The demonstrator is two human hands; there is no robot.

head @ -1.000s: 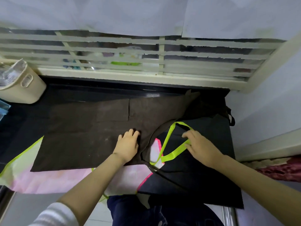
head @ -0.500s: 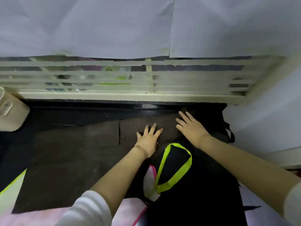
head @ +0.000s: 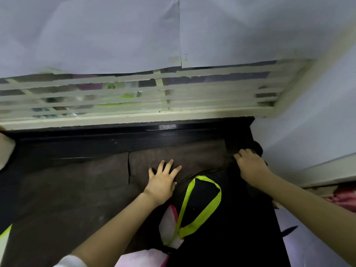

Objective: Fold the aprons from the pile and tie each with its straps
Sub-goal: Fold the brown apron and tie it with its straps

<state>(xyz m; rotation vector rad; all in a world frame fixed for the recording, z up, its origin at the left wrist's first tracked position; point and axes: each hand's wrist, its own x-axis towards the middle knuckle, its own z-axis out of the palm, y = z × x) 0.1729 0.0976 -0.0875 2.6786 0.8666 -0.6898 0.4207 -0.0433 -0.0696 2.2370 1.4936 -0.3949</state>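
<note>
Cloth fills the near part of the view. At six o'clock lies a pink and white apron (head: pixel 140 257), beside a white sleeve (head: pixel 71 262) at seven. Just past it, toward five o'clock, a black apron (head: pixel 231 232) is spread out, with a yellow-green strap (head: pixel 204 212) lying on it in an open loop.

The brown apron (head: pixel 86 189) lies over these, spread flat from eight o'clock across to one o'clock on the dark counter (head: pixel 115 143). Its seam or pocket edge shows near the middle.

The left hand (head: pixel 163 182) rests on the brown apron at the centre, palm down with the fingers straight and spread. It grasps nothing and only presses the cloth. The right hand (head: pixel 250 164) is farther off at two o'clock, at the brown apron's right edge. Its fingers are bent down over the cloth there, and I judge that they are grasping that edge, though the fingertips are mostly hidden.

Beyond the counter, from ten to two o'clock, runs a window grille (head: pixel 173 105) with paper sheets (head: pixel 96 35) above it. A pale tub (head: pixel 5 151) just shows at nine o'clock.

As for progress, nothing in view is folded or tied. The brown apron seems to be at the laying-out stage, pinned and drawn flat before a first fold. Its folding and tying, and the whole job for the aprons under it, are yet to do.
</note>
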